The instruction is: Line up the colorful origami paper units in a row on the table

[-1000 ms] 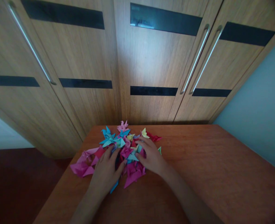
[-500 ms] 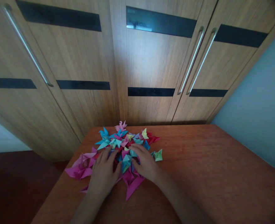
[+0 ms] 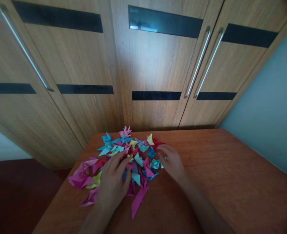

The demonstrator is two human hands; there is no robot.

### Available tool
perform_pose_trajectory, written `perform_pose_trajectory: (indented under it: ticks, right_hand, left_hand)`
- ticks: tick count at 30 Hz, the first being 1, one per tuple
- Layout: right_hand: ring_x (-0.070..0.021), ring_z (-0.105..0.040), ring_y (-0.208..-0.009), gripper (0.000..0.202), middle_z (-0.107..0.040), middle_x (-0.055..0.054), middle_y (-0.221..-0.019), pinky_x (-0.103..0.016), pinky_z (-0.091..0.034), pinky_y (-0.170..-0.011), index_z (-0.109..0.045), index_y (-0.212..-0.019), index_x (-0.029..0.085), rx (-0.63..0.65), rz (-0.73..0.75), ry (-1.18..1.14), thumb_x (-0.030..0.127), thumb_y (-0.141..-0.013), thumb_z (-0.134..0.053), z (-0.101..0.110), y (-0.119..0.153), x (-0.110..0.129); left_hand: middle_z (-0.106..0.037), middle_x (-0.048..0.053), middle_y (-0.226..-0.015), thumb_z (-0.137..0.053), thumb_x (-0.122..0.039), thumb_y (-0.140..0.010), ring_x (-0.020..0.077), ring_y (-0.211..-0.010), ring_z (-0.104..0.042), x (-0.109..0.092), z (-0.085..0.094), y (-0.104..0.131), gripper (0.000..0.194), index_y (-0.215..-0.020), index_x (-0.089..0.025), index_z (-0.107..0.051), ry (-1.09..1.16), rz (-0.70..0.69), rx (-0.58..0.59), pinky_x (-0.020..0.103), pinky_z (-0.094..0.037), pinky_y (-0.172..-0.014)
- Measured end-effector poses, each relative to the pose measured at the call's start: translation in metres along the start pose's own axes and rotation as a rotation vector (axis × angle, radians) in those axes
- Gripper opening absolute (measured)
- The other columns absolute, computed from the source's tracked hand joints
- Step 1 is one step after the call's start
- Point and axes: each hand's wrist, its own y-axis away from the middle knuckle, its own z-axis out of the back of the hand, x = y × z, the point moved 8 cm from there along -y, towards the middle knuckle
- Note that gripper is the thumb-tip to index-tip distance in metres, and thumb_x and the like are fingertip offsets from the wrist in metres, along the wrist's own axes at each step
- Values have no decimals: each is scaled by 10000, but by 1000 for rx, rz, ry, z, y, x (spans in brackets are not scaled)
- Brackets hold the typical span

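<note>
Folded papers (image 3: 138,160): a messy, spread-out pile of pink, blue, red, yellow and green, on the far left part of the table.
Left hand (image 3: 114,175): on top of the pile, open, with the thumb apart from the fingers.
Right hand (image 3: 172,162): at the pile's right edge, fingers bent by a small green paper (image 3: 166,158); I cannot tell if it grips anything.
Long pink paper (image 3: 139,202): pokes out from the pile toward the person.
Table (image 3: 218,169): reddish-brown wood.
Cupboard (image 3: 155,61): behind the table, with dark stripes and shiny handles (image 3: 199,61).
</note>
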Motion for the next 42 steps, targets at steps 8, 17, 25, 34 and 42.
perform_pose_trajectory:
  ticks: [8, 17, 25, 34, 42]
  right_hand:
    - [-201, -653, -731, 225, -691, -55, -747, -261, -437, -638, -658, -863, 214, 226, -362, 189, 283, -860, -443, -5, 24, -62]
    - [-124, -623, -568, 356, -702, -9, -848, -260, -500, -625, -548, -1128, 194, 96, -348, -348, 206, -796, -421, -25, 23, -65]
    - [-156, -638, -681, 233, -692, -7, -739, -250, -467, -636, -617, -937, 202, 41, -366, -237, 226, -803, -428, -21, 26, -81]
    - [-123, -545, -578, 330, -617, -11, -605, -220, -301, -548, -567, -605, 190, 186, -324, 113, 326, -882, -447, -18, 27, -60]
    - [-111, -514, -544, 336, -573, 10, -576, -228, -257, -527, -541, -622, 197, 106, -284, 215, 333, -904, -419, -14, 26, -60]
  left_hand:
    - [-676, 22, -832, -422, -101, -844, 180, -782, -631, -67, -37, 27, 323, -1048, -261, -614, 305, -172, 481, 284, -492, -689]
    - [-636, 5, -864, -497, -86, -804, 150, -774, -596, -103, -68, 68, 239, -910, -249, -636, 406, -274, 734, 239, -456, -688]
    - [-615, 21, -899, -447, -78, -852, 184, -860, -567, -70, -59, 55, 249, -935, -238, -619, 298, -141, 621, 290, -443, -759]
    - [-646, -5, -795, -549, -229, -836, 164, -737, -601, -143, -88, 69, 71, -777, -208, -582, 247, -428, 689, 263, -439, -661]
    - [-655, 6, -811, -503, -277, -860, 182, -723, -604, -165, -104, 49, 94, -816, -204, -543, 259, -448, 634, 291, -450, -652]
